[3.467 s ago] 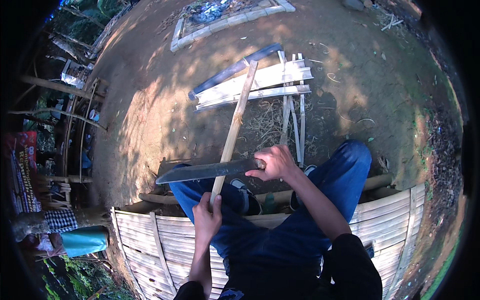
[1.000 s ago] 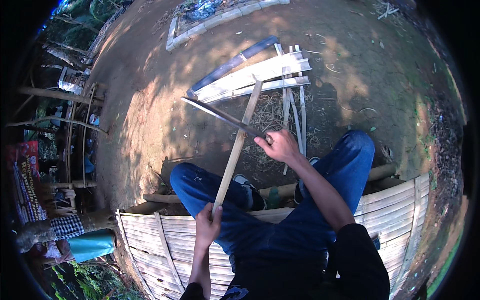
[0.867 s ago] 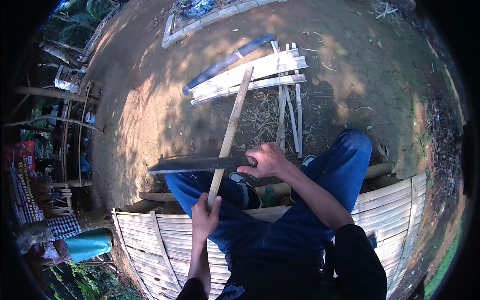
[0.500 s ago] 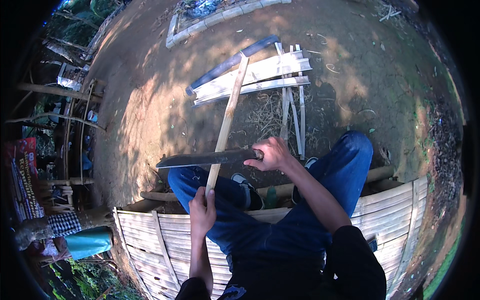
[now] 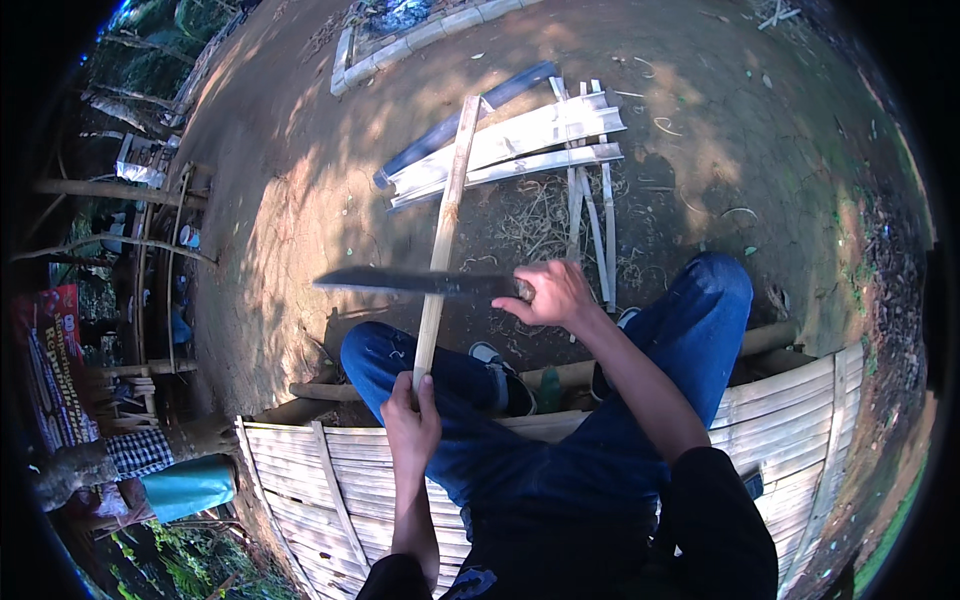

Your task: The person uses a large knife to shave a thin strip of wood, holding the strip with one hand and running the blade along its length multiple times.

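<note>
My left hand [image 5: 412, 418] is closed around the lower end of a long, pale bamboo strip [image 5: 450, 212], which slants up and away from my left knee. My right hand [image 5: 556, 294] grips the short handle of a machete [image 5: 395, 282]. Its long dark blade points left and lies across the strip, above the left hand; the blade looks slightly blurred. On the ground beyond, wide split bamboo pieces [image 5: 520, 145] rest beside a dark pole [image 5: 524, 84], with narrow slats [image 5: 607, 235] under them. The strip's far end overlaps the pole in view.
I sit on a bamboo-slat bench [image 5: 775, 425], knees apart. Thin shavings [image 5: 535, 215] litter the dirt between my feet and the split pieces. A green bottle [image 5: 549, 388] stands by my shoe. A brick border [image 5: 440, 42] lies far ahead; a teal cloth [image 5: 188, 488] hangs at left.
The machete has moved farther up the strip, away from my left hand. The strip's far end has shifted slightly left. My left hand keeps its hold.
</note>
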Motion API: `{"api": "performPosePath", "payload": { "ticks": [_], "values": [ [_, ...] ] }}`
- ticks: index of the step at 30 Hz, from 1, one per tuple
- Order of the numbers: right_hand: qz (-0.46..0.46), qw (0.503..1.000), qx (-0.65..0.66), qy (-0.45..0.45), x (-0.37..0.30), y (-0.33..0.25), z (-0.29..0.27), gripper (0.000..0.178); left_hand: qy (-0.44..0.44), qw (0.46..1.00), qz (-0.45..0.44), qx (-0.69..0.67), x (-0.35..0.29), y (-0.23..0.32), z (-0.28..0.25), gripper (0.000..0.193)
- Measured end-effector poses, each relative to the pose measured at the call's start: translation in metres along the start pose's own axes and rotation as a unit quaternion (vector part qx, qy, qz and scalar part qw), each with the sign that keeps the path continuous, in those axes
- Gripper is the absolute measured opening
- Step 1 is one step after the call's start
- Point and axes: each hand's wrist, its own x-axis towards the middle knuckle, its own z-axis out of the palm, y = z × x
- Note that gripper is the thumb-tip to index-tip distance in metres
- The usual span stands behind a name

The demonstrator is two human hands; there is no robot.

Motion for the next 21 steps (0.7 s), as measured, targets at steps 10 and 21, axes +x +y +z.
{"api": "performPosePath", "payload": {
  "ticks": [10,21],
  "values": [
    [-0.126,0.992,0.012,-0.004,-0.018,-0.041,-0.001,0.052,0.013,0.998,0.051,-0.041,0.007,0.005,0.01,0.02],
    [0.172,0.982,0.067,-0.037,0.005,0.009,-0.015,0.053,-0.036,0.999,0.001,-0.018,-0.01,-0.007,-0.002,0.019]
  ]
}}
